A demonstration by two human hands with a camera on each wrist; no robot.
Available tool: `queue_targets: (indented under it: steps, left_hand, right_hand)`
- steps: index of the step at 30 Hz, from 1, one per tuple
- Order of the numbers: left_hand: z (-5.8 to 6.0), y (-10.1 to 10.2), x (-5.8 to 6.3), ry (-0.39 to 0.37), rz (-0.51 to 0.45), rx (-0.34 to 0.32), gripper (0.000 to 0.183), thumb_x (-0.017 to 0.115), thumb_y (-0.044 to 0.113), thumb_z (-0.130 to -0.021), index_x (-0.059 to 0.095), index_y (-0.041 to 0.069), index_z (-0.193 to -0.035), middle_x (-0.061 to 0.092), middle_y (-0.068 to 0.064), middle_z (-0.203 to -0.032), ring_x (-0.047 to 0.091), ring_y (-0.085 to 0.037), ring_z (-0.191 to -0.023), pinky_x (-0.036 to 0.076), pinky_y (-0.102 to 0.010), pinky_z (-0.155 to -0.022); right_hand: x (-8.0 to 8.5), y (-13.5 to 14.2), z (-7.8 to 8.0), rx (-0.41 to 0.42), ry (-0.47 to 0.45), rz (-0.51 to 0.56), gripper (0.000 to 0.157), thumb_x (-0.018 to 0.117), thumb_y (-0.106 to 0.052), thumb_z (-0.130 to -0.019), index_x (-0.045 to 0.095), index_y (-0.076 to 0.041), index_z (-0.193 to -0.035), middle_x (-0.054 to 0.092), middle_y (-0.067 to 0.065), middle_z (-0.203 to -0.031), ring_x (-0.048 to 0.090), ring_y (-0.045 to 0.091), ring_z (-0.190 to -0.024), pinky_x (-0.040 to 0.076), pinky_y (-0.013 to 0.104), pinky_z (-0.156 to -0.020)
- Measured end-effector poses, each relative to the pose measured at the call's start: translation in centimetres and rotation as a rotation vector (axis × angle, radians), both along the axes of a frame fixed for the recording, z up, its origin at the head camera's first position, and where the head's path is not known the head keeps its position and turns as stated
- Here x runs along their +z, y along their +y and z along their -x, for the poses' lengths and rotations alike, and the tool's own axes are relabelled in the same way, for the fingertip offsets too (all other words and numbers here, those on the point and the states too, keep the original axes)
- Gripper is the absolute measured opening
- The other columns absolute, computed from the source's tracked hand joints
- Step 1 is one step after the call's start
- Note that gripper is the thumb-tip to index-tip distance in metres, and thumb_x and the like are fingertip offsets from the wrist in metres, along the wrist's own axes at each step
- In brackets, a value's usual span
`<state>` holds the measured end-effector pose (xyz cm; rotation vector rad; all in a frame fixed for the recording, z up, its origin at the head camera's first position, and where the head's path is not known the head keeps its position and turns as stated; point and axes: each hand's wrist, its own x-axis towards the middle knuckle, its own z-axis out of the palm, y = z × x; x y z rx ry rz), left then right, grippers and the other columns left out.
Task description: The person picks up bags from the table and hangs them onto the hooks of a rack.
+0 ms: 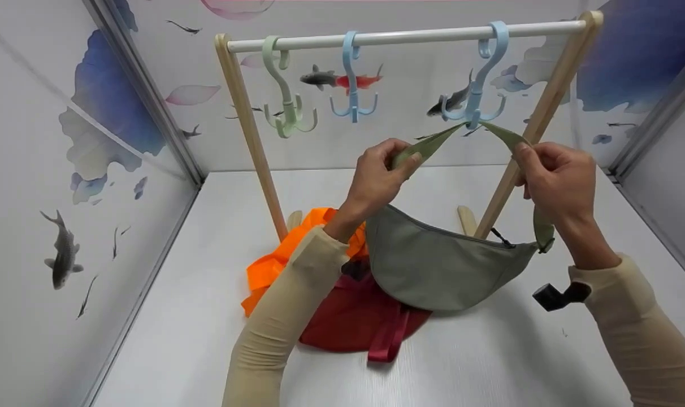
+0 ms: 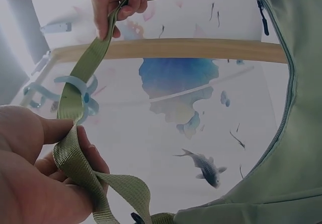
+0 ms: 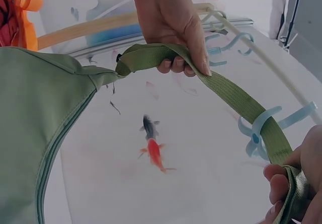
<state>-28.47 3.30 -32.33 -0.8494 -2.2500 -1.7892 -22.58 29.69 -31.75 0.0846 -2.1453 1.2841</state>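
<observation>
A sage-green waist bag hangs low in front of the rack, its zipper running along the top edge. Its green webbing strap rises to the right-hand light-blue four-prong hook. In both wrist views one prong crosses in front of the strap. My left hand pinches the strap to the left of that hook, thumb on top. On the other side my right hand grips the strap, which drops from there to the bag's right end. Between the hands, the strap peaks at the hook's base.
The wooden rack's white rail carries a green hook and a second blue hook. A dark red bag and an orange bundle of fabric lie on the white table, partly behind my left forearm.
</observation>
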Motion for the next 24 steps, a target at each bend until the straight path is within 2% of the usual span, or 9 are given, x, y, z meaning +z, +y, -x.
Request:
queue_targets:
  steps: [9,16,21,24]
  left_hand:
    - [-0.01,0.11,-0.57,-0.002,0.083,-0.022,0.015,0.062,0.018,-0.098,0.068,0.008,-0.107,0.064,-0.003,-0.092,0.057,-0.016,-0.082,0.049,-0.025,-0.074]
    - [0.09,0.1,-0.72,0.017,0.125,-0.054,0.015,0.062,0.015,-0.097,0.068,0.007,-0.107,0.066,-0.004,-0.091,0.058,-0.015,-0.077,0.05,-0.025,-0.072]
    - [0.1,0.1,-0.94,0.008,0.137,-0.063,0.016,0.062,0.015,-0.097,0.068,0.007,-0.109,0.067,-0.004,-0.092,0.058,-0.015,-0.077,0.051,-0.024,-0.072]
    - [0.06,0.12,-1.0,0.011,0.143,-0.069,0.016,0.062,0.015,-0.097,0.069,0.006,-0.109,0.066,-0.004,-0.092,0.057,-0.015,-0.078,0.05,-0.024,-0.073]
  right_hand:
    - [-0.64,0.5,0.32,0.001,-0.028,-0.045,0.03,0.061,-0.026,-0.098,0.074,0.001,-0.095,0.063,0.004,-0.064,0.056,0.01,-0.049,0.046,0.018,-0.049]
    - [-0.84,0.57,0.54,-0.005,-0.039,-0.068,0.034,0.06,-0.028,-0.099,0.072,0.003,-0.099,0.064,0.0,-0.071,0.06,0.008,-0.059,0.05,0.015,-0.059]
    - [-0.99,0.45,0.42,-0.032,-0.047,-0.102,0.032,0.059,-0.028,-0.099,0.072,0.0,-0.102,0.066,-0.001,-0.078,0.06,0.006,-0.07,0.046,0.017,-0.066]
    - [-1.09,0.38,0.32,-0.057,-0.05,-0.133,0.03,0.059,-0.028,-0.099,0.073,-0.002,-0.106,0.066,-0.007,-0.082,0.058,0.004,-0.076,0.043,0.019,-0.07]
